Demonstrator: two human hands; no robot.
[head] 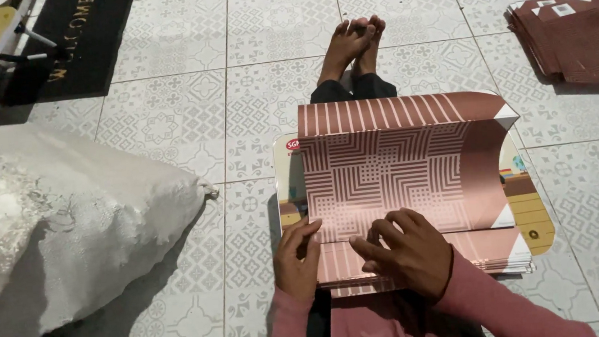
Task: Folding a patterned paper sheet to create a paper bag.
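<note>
The patterned brown sheet (pixel 401 174) arches over its stack (pixel 423 262); left hand (pixel 296 259) and right hand (pixel 408 253), fingers loosely pressing its near edge, could crease it crookedly.

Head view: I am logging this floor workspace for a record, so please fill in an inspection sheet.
Surface: patterned grey floor tiles; a lap board rests across the legs.
Job's things: brown patterned sheet curled upward on a flat stack of sheets.
Clutter: white sack at left; second pile of brown sheets at far right.
Grippers: left hand on the sheet's near left edge; right hand pressing fingers on its near edge.
Cables: nothing seen.
Surroundings: dark doormat at top left; bare feet ahead.
</note>
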